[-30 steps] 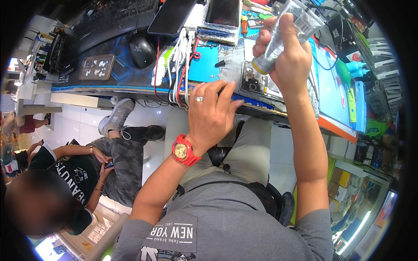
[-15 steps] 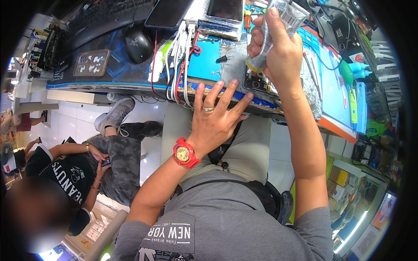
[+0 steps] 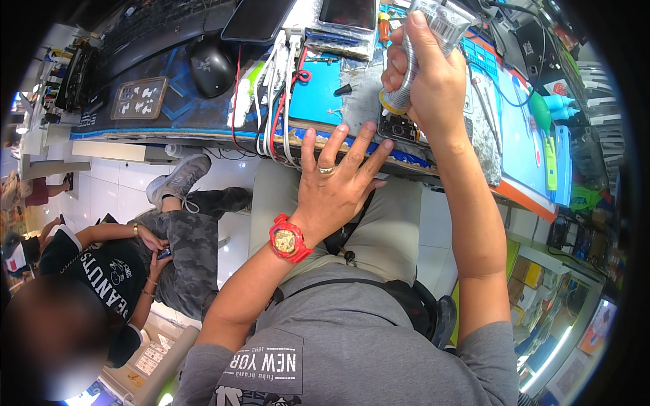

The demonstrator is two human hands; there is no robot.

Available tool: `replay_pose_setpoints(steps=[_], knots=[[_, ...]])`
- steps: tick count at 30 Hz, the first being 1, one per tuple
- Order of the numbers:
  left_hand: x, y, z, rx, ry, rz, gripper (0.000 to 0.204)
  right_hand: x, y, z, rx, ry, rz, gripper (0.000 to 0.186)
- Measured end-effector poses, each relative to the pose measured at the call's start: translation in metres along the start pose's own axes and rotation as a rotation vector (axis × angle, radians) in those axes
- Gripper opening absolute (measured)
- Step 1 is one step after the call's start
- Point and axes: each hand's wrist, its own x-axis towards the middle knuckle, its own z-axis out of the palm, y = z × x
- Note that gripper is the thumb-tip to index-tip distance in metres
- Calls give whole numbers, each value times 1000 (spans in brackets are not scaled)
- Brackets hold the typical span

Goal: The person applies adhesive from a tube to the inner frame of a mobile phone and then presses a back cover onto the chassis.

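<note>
At one o'clock, a grey ribbed tube (image 3: pixel 402 92) is gripped by the right hand (image 3: pixel 437 84) over an opened phone (image 3: pixel 397 130), while the left hand (image 3: pixel 338 184), curled earlier, is now spread by the bench (image 3: pixel 413 157), seemingly for steadiness.

tube (image 3: pixel 445 26) partly behind right hand (image 3: pixel 435 84)

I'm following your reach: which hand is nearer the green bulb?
Right: the right hand grips a tube left of the green bulb; the left hand is farther left, at the bench edge.
</note>
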Motion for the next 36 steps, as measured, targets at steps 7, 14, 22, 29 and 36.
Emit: replay_pose_setpoints(steps=[7, 14, 22, 29, 36], knots=[[0, 1, -1, -4, -12, -7, 76, 1, 2, -1, -19, 1, -7, 37], [0, 1, -1, -14, -2, -9, 77, 3, 4, -2, -14, 10, 9, 37], [0, 1, -1, -20, -4, -9, 77, 3, 1, 2, -21, 41, 136, 34], [0, 0, -1, -19, 1, -3, 76, 5, -1, 3, -56, 56, 103, 35], [0, 0, -2, -26, -10, -4, 76, 9, -2, 4, -116, 108, 43, 36]])
